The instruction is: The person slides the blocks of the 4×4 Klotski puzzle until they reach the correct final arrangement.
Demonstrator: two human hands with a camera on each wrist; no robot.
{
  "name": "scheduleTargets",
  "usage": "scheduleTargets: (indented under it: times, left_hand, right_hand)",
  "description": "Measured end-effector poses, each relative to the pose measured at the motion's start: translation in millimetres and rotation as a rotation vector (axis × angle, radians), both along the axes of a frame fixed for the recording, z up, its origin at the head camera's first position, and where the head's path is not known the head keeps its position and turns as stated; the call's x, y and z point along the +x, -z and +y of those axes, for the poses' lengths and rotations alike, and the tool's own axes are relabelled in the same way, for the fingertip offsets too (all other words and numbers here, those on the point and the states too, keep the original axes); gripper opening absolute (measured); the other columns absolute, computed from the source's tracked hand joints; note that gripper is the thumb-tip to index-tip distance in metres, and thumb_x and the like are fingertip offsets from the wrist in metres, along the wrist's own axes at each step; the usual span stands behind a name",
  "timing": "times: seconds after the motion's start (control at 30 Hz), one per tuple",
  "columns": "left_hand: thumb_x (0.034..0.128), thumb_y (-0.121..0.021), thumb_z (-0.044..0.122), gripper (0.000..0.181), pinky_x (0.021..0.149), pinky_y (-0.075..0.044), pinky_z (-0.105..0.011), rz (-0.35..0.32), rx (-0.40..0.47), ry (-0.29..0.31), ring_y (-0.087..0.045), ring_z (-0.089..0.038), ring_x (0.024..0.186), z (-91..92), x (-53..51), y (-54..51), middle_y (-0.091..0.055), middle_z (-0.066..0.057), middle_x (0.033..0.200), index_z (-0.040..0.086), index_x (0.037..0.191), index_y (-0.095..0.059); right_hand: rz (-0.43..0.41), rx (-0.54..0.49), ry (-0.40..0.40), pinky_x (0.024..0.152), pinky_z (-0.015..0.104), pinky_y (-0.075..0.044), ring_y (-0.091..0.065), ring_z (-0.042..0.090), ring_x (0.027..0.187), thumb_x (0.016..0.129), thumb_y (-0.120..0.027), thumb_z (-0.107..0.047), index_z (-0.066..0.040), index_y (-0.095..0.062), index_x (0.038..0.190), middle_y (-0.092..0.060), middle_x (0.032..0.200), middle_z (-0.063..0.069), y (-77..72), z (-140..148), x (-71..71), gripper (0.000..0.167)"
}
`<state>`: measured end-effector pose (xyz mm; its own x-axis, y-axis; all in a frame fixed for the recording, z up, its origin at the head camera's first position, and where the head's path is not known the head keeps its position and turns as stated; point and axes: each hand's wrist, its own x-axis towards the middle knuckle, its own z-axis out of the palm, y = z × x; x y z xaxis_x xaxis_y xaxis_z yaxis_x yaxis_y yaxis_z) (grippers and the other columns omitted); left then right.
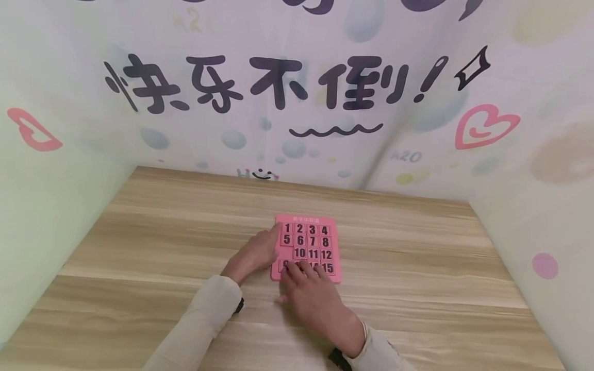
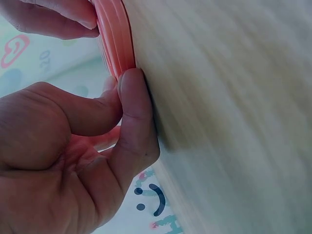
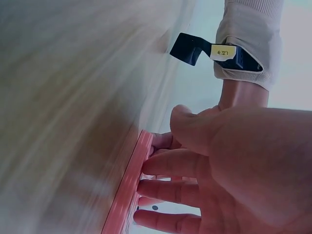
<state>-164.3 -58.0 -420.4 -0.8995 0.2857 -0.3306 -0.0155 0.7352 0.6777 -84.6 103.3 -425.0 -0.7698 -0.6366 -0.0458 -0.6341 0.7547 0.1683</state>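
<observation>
A pink number slide puzzle [image 1: 338,252] lies flat on the wooden table, numbered tiles facing up. Its vacant slot is at the left of the third row, just above tile 9 [image 1: 285,265]. At the puzzle's left side, my left hand [image 1: 257,252] pinches the edge; the left wrist view shows thumb and curled finger on the pink rim [image 2: 116,34]. My right hand [image 1: 311,299] reaches in from the front, with fairly straight fingertips resting on the bottom row and partly covering it. From the right wrist view, these fingers [image 3: 170,191] touch the puzzle's face.
The wooden table [image 1: 417,288] extends around the puzzle. Printed white cloth walls [image 1: 297,149] with dark lettering rise at the back and both sides. A black wrist-worn strap device [image 3: 229,53] sits at the left sleeve cuff.
</observation>
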Motion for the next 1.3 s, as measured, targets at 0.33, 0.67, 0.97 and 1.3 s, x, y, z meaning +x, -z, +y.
scheduleTargets:
  times: [0.33,0.67,0.97,1.3]
  left_hand:
    - [0.0983,-0.051,0.002,0.072,0.05,-0.042,-0.025,-0.013,0.023,-0.004,-0.051,-0.017,0.059,0.0,0.6,-0.1,-0.057,-0.012,0.093,0.007,0.159,-0.014]
    - [0.0989,-0.05,0.003,0.069,0.05,-0.041,-0.025,-0.003,0.006,-0.004,-0.048,-0.016,0.057,-0.3,0.7,1.7,-0.06,-0.015,0.1,0.005,0.159,-0.015]
    - [0.0994,-0.05,0.004,0.069,0.05,-0.04,-0.026,0.005,-0.004,-0.001,-0.048,-0.017,0.057,0.2,0.0,-0.1,-0.06,-0.016,0.099,0.006,0.159,-0.015]
    - [0.1001,-0.049,0.003,0.069,0.052,-0.042,-0.026,-0.001,-0.007,0.001,-0.05,-0.017,0.06,0.4,-0.5,1.0,-0.06,-0.019,0.11,0.006,0.159,-0.014]
  right_hand:
    - [-0.021,0.002,0.02,0.105,0.049,-0.045,-0.051,0.027,0.131,0.099,-0.045,-0.054,-0.017,-0.06,0.136,-0.055,0.142,0.003,0.1,-0.7,0.4,0.055]
    - [-0.044,0.011,0.028,0.107,0.05,-0.043,-0.046,0.03,0.136,0.101,-0.041,-0.055,-0.017,-0.055,0.142,-0.051,0.146,0.003,2.0,0.5,-2.5,0.058]
    - [-0.03,-0.006,0.029,0.105,0.051,-0.044,-0.047,0.03,0.134,0.102,-0.042,-0.052,-0.015,-0.055,0.142,-0.051,0.145,0.004,1.4,0.0,-7.5,0.056]
    - [-0.069,-0.02,0.045,0.107,0.054,-0.041,-0.044,0.034,0.138,0.102,-0.039,-0.052,-0.014,-0.053,0.144,-0.047,0.151,0.005,1.0,1.3,-12.5,0.058]
